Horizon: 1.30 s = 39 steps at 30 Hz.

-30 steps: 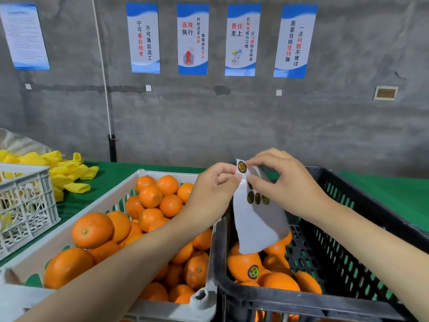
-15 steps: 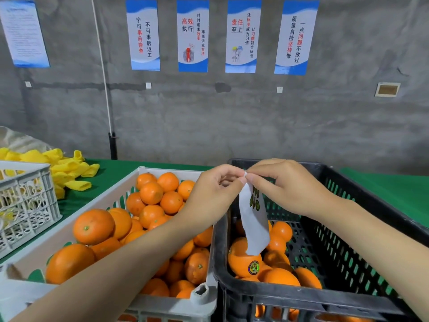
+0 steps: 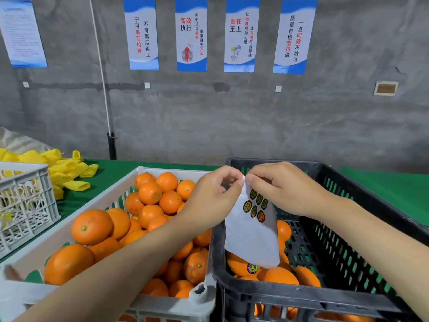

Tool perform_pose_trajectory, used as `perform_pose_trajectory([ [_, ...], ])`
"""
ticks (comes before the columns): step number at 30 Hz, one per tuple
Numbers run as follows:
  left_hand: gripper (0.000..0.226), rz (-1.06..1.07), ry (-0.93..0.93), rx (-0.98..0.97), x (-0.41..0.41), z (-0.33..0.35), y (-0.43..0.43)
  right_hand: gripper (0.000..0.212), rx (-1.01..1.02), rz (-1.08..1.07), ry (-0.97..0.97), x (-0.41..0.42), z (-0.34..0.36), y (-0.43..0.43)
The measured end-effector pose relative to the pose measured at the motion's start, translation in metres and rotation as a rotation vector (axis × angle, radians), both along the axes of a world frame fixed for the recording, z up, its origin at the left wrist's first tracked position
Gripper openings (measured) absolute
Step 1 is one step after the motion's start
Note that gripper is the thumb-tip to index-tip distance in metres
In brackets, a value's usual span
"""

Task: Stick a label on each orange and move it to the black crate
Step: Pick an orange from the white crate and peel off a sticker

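Head view. The sheet of labels (image 3: 251,238) hangs over the black crate (image 3: 325,298), held at its top corner by both hands. The left hand (image 3: 209,198) reaches in from the white crate (image 3: 41,252) side and the right hand (image 3: 285,189) sits above the black crate's far wall. Each grip is narrow, with fingertips pinching the paper.

Change: one second ago a single label showed at the top corner, clear of the fingers. That corner is now covered by the fingertips. Half a second ago the sheet stood nearly edge-on. It now faces the camera and shows six labels (image 3: 254,205) below the pinch.

Meaning: the corner label is probably being peeled, but whether it is free of the backing cannot be told. No orange is in hand. Unlabelled oranges (image 3: 91,226) lie in the white crate, just left of the black crate. A labelled orange (image 3: 243,266) lies inside the black crate.
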<state>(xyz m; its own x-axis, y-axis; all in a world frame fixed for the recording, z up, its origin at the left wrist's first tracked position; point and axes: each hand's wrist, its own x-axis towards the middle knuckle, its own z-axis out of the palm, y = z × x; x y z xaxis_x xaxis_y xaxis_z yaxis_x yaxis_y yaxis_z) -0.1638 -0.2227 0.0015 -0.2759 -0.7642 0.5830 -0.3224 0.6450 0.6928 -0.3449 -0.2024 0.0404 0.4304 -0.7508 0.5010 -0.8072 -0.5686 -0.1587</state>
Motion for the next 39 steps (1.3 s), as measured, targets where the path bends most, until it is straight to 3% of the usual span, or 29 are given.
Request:
perform_pose_trajectory([
  [11,0.013,-0.033,0.030,-0.012,0.000,-0.003,-0.001,0.027,-0.094,-0.104,-0.033,-0.002,0.000,-0.002],
  [14,0.009,-0.059,0.044,0.033,0.000,-0.006,-0.007,0.026,-0.181,-0.188,-0.206,-0.001,-0.003,-0.005],
  [17,0.014,-0.142,0.067,0.087,-0.004,-0.009,-0.008,0.029,-0.145,-0.203,-0.343,0.004,-0.010,-0.006],
  [21,0.019,-0.190,0.181,0.172,-0.009,-0.007,-0.009,0.028,-0.131,-0.175,-0.324,0.013,-0.023,-0.007],
  [25,0.020,-0.284,0.069,0.328,0.004,0.003,-0.008,0.021,-0.084,-0.072,-0.235,0.019,-0.032,-0.007],
  [27,0.029,-0.211,0.044,0.390,0.022,0.006,-0.014,0.022,-0.024,-0.024,-0.160,0.021,-0.033,-0.007],
  [29,0.033,-0.010,-0.115,0.323,0.049,0.003,-0.023,0.022,0.039,0.019,-0.139,0.022,-0.032,-0.007],
  [32,0.023,0.304,-0.763,0.082,0.096,-0.011,-0.034,0.021,0.032,0.066,-0.139,0.023,-0.028,-0.007],
  [35,0.038,0.408,-1.242,0.256,0.125,-0.023,-0.033,0.020,-0.012,0.106,-0.134,0.027,-0.024,-0.005],
  [37,0.050,0.430,-1.393,0.336,0.137,-0.030,-0.032,0.020,-0.019,0.125,-0.136,0.029,-0.023,-0.004],
  [39,0.048,0.481,-1.453,0.272,0.144,-0.037,-0.031,0.021,-0.015,0.128,-0.124,0.029,-0.024,-0.004],
])
